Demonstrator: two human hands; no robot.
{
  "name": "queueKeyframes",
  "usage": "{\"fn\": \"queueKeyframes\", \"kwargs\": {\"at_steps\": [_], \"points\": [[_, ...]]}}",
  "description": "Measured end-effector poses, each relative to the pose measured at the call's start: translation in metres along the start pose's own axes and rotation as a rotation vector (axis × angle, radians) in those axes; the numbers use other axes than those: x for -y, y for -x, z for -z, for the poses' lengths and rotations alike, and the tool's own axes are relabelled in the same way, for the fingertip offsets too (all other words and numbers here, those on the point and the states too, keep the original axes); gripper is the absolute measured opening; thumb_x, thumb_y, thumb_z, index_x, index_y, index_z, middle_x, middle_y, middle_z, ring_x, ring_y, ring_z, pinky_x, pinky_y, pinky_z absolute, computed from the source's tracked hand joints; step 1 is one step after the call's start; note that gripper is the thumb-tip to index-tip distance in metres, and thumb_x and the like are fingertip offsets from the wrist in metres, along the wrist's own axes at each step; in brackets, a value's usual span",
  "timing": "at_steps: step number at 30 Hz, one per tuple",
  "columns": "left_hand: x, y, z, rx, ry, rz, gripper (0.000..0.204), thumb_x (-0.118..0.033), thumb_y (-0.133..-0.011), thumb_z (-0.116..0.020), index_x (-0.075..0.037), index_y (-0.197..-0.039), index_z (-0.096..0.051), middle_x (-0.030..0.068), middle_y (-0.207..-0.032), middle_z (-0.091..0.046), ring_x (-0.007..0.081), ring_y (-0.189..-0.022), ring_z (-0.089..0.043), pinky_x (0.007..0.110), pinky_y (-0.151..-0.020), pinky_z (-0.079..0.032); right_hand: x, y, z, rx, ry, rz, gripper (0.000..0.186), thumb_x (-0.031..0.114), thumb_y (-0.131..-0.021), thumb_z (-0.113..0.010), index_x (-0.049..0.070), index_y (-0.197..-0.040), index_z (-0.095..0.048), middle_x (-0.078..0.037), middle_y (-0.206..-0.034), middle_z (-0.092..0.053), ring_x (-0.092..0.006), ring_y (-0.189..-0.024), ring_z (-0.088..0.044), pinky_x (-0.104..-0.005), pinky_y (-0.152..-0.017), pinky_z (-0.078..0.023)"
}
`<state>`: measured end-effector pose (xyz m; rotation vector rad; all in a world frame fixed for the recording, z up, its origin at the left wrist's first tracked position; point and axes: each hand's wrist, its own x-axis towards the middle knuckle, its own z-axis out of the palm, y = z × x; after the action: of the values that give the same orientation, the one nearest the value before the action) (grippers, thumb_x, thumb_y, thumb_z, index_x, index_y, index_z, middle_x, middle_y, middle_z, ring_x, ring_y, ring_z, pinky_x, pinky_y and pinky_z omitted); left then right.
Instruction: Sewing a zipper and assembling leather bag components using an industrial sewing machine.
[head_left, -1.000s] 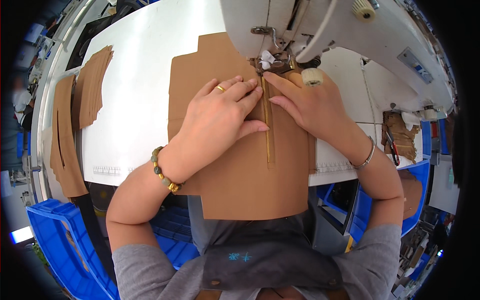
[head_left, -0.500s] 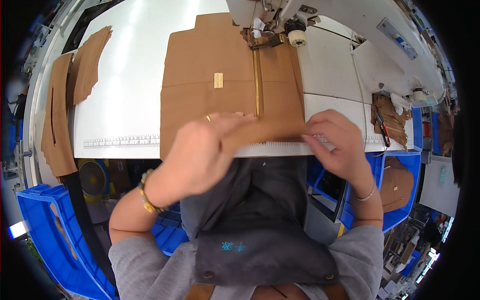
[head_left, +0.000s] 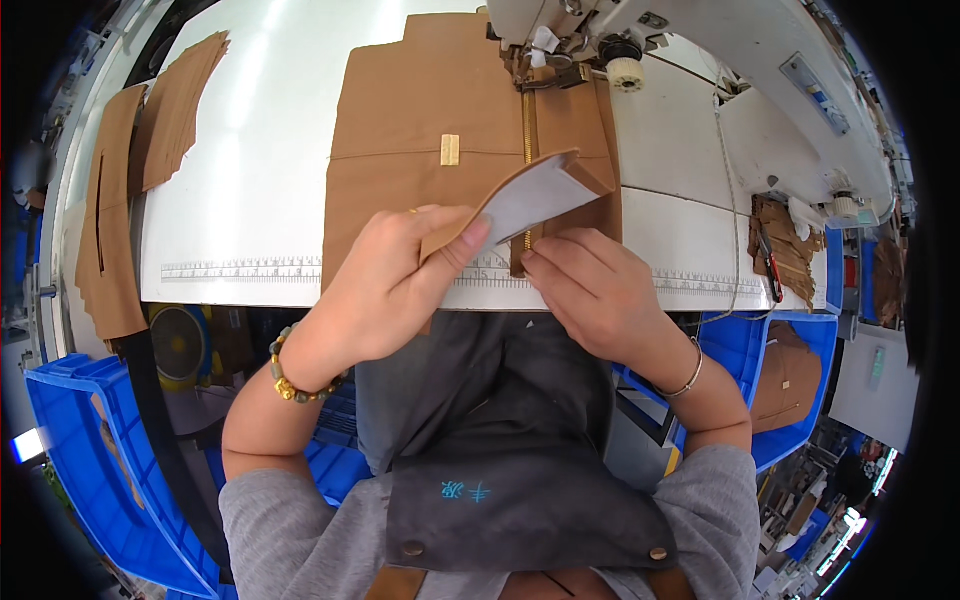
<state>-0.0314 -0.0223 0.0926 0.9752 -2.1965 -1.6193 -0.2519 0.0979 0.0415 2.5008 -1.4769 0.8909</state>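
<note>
My left hand [head_left: 405, 280] pinches the folded lower part [head_left: 525, 200] of a brown fabric panel [head_left: 390, 105], lifting it so the pale underside shows. My right hand [head_left: 590, 295] has its fingers closed on the lower end of the brass zipper [head_left: 530, 120], which runs up the panel to the presser foot [head_left: 540, 75] of a white sewing machine [head_left: 800, 120]. A small gold-coloured rectangular patch [head_left: 450, 150] sits on the panel left of the zipper.
Brown cut pieces [head_left: 178, 110] and slotted strips [head_left: 112, 210] lie at the left. Dark-handled snips [head_left: 770, 260] and scraps [head_left: 800, 285] are at the right. Blue crates [head_left: 50, 410] flank me below the table, whose front edge carries a ruler [head_left: 230, 272].
Both hands have moved down from beside the needle toward the table's front edge. The panel's lower part has been folded up, showing its pale side, and my right fingers now grasp the zipper's end.
</note>
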Motion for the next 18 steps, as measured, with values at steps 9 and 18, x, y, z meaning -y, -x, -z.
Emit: {"fn": "queueKeyframes", "kwargs": {"at_steps": [9,18], "points": [[0.0016,-0.0006,0.0014,0.008,-0.005,-0.045,0.042,-0.03,-0.111,-0.056,0.009,-0.121,-0.07,0.0202,-0.078,-0.069,0.0227,-0.051,-0.067,0.036,-0.057,-0.053,-0.0024,0.0025,0.0014,-0.025,-0.02,0.017,0.036,0.009,-0.074,-0.07,-0.004,-0.107,-0.068,-0.013,-0.105,-0.066,-0.0283,-0.088,-0.066,-0.0369,-0.067,-0.057],[0.008,-0.001,-0.0027,-0.017,-0.098,-0.092,0.033,-0.02,-0.105,-0.061,0.006,-0.122,-0.071,0.0217,-0.089,-0.072,0.0326,-0.077,-0.074,0.041,-0.073,-0.057,-0.0002,0.0103,-0.0005,-0.008,0.037,0.056,0.036,0.012,-0.075,-0.072,-0.003,-0.107,-0.071,-0.014,-0.107,-0.067,-0.0296,-0.091,-0.068,-0.0379,-0.071,-0.059]]}}
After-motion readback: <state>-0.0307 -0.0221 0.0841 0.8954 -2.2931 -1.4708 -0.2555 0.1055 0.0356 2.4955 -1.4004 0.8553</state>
